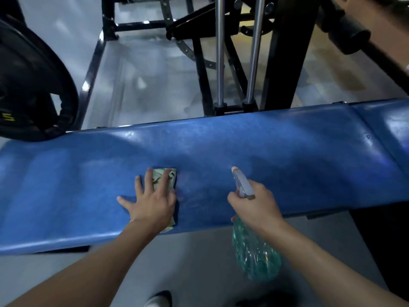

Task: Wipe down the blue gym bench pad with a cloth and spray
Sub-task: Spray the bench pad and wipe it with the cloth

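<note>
L hand (152, 201) flat, fingers (150, 181) spread, R hand (257, 207) prob. curled, gripping

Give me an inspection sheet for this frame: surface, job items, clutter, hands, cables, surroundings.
Surface: blue bench pad, glossy, running left to right, with a seam near its right end.
Job's things: folded cloth lying flat on the pad; green translucent spray bottle with a grey trigger head, nozzle aimed over the pad.
Clutter: nothing seen.
Hands: left hand spread flat, pressing the cloth onto the pad; right hand grips the spray bottle at its neck.
Cables: nothing seen.
Surroundings: black weight plate at the far left; black machine frame and two chrome rods behind the pad; grey floor; a shoe at the bottom edge.
</note>
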A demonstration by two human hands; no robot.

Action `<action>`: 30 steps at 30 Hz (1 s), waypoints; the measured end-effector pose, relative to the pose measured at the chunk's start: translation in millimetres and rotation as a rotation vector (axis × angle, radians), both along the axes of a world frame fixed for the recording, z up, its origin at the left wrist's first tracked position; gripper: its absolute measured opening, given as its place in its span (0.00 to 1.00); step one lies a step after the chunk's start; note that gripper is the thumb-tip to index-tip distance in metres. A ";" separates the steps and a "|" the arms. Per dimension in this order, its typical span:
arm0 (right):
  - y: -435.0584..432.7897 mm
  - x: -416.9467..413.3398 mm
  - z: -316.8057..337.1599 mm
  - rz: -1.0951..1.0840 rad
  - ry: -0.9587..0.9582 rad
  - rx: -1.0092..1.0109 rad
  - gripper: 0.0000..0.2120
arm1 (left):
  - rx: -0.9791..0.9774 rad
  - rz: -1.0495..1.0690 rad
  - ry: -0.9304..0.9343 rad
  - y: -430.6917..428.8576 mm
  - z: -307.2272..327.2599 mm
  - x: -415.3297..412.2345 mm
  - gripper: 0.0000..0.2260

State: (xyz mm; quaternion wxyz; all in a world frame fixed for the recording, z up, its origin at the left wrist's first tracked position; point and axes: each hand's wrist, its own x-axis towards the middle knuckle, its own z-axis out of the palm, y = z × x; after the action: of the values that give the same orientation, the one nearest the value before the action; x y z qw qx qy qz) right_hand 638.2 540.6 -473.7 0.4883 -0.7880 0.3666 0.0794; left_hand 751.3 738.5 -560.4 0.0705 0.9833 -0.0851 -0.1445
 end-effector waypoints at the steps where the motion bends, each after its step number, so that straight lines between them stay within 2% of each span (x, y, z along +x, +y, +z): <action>1: 6.2 3.9 -0.2 0.006 0.015 -0.008 0.10 | 0.008 0.019 0.004 9.2 0.2 2.4 0.22; 8: 51.0 20.7 -1.5 0.118 0.018 -0.026 0.06 | 0.026 0.117 0.023 63.4 -0.3 14.3 0.22; 15: 97.9 49.7 1.2 0.233 -0.013 -0.006 0.09 | 0.021 0.168 0.032 105.3 3.4 22.5 0.22; 21: 132.2 69.4 -3.7 0.244 0.038 -0.068 0.05 | 0.022 0.212 0.028 142.3 1.0 36.1 0.23; 26: 156.6 82.7 -2.8 0.314 0.020 -0.059 0.09 | -0.014 0.239 -0.007 169.2 0.4 42.9 0.22; 30: 180.9 98.4 -3.5 0.377 0.000 -0.057 0.07 | 0.007 0.266 -0.023 191.4 -1.6 48.1 0.23</action>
State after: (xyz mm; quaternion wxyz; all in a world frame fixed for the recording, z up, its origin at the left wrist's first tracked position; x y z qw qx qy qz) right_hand 736.6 721.5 -477.2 0.4422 -0.8562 0.2147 0.1591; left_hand 799.4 929.9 -562.0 0.0847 0.9877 0.0455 -0.1230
